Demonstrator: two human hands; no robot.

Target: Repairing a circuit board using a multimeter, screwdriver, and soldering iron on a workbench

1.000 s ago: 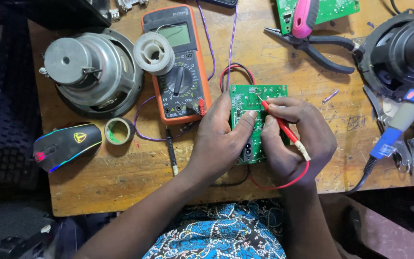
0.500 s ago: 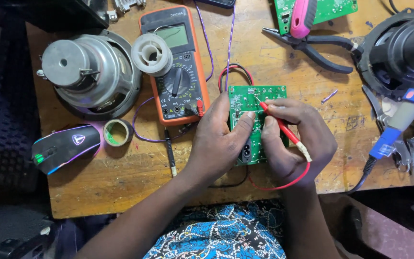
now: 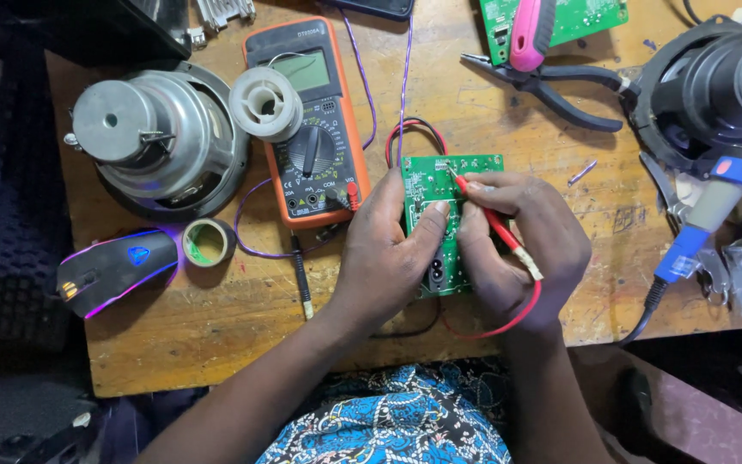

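On the wooden bench [image 3: 216, 344], the left hand [image 3: 388, 249] pins the small green circuit board [image 3: 440, 185] (right of the orange multimeter [image 3: 307, 120]); the right hand [image 3: 517, 245] pinches a red probe [image 3: 487, 215], its tip touching the board's far edge.

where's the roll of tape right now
In the head view the roll of tape lies flat on the left part of the wooden table, between the lit computer mouse and the orange multimeter, just below the metal speaker.
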